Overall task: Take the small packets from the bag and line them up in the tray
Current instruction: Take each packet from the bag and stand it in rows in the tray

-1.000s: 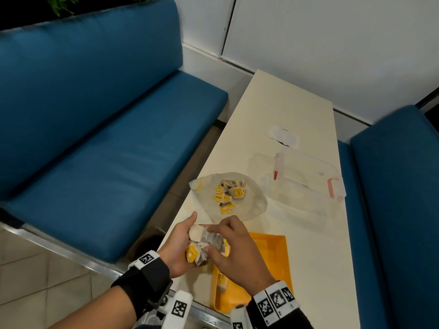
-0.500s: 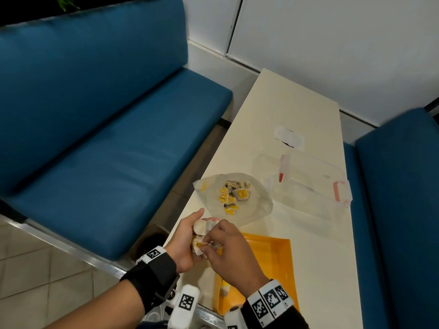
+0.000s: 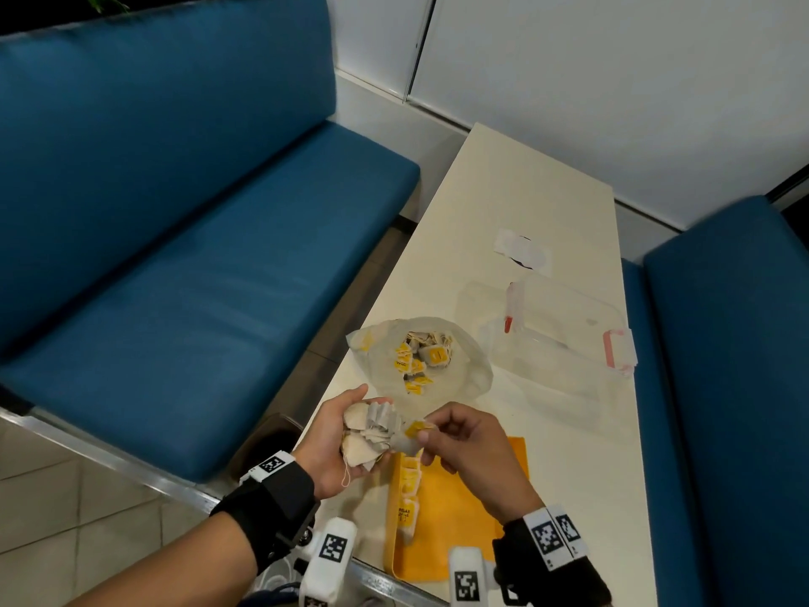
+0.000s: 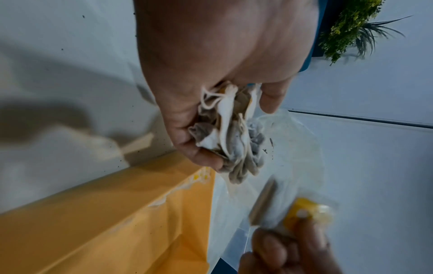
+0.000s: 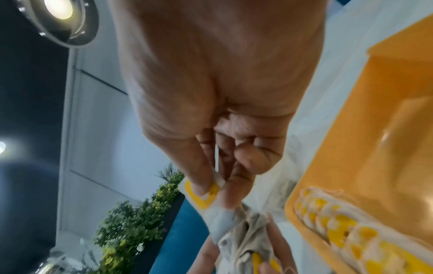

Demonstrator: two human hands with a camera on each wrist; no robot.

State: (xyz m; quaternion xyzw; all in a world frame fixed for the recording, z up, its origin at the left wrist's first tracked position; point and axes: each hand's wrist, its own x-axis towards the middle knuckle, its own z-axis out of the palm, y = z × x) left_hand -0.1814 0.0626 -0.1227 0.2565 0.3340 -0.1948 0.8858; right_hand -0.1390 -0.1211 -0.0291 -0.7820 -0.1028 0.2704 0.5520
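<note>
My left hand (image 3: 350,431) cups a bunch of small beige packets (image 3: 370,433) over the table's near left edge; in the left wrist view the packets (image 4: 230,133) sit between its curled fingers. My right hand (image 3: 431,433) pinches one packet with a yellow tag (image 3: 413,431) between thumb and forefinger, just right of the bunch; the right wrist view shows that packet (image 5: 206,200) close up. Below my hands lies the orange tray (image 3: 464,519), with a row of packets (image 3: 407,492) along its left side. The open clear bag (image 3: 420,357) holds more packets beyond my hands.
A clear lidded container (image 3: 564,335) with pink clasps stands right of the bag. A white paper slip (image 3: 521,251) lies farther up the cream table (image 3: 516,190). Blue benches (image 3: 197,256) flank the table on both sides.
My right hand has drawn one yellow-tagged packet out of the bunch and moved slightly right. My left hand has opened a little, showing the bunch fanned out.
</note>
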